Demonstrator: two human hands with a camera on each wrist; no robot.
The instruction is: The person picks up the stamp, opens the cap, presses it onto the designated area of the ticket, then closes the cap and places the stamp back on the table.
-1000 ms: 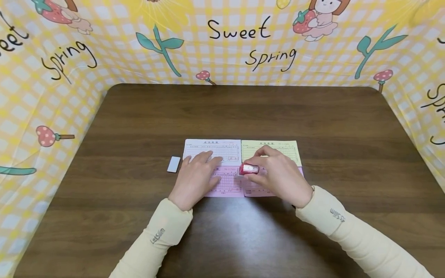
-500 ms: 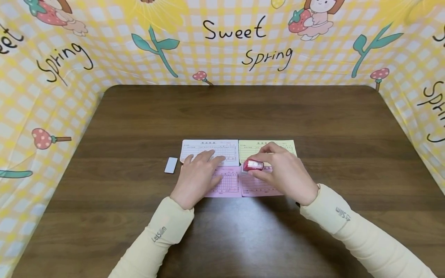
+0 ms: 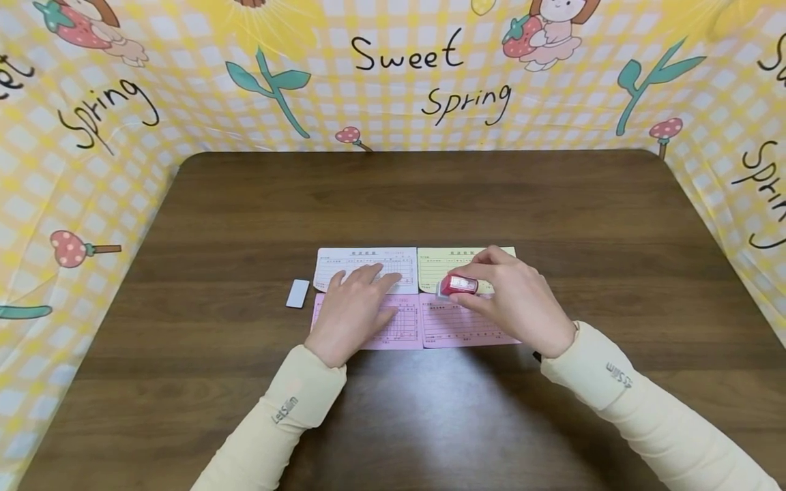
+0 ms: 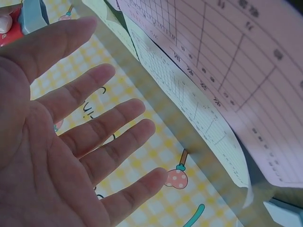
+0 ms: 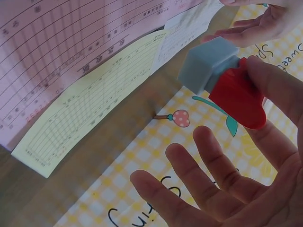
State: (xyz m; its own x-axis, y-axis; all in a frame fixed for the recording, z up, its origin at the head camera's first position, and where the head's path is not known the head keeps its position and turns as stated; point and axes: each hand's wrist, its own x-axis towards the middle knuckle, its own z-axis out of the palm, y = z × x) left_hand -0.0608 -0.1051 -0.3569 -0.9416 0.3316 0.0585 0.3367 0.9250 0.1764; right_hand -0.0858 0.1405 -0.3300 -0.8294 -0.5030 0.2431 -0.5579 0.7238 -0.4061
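Observation:
Between thumb and index finger, my right hand [image 3: 522, 293] pinches a red stamp [image 3: 462, 284] with a grey base. The stamp is tilted, its base to the left, close over where the yellow slip [image 3: 434, 262] meets the right pink slip [image 3: 457, 329]. In the right wrist view the stamp [image 5: 236, 92] shows its grey base turned toward the slips, with the other fingers spread. My left hand [image 3: 353, 307] is spread palm down over the white slip [image 3: 340, 259] and the left pink slip [image 3: 402, 331]. Its fingers [image 4: 94, 127] are apart and hold nothing.
A small white rectangular piece [image 3: 297, 293] lies on the brown wooden table [image 3: 393, 204], left of the slips. The printed slips lie edge to edge in two rows. A yellow checked cloth [image 3: 393, 123] stands behind and at both sides of the table.
My right hand has moved right with the stamp, from the inner edge of the pink slips to over the right-hand pair. My left hand stays over the left slips. The head view shifts slightly.

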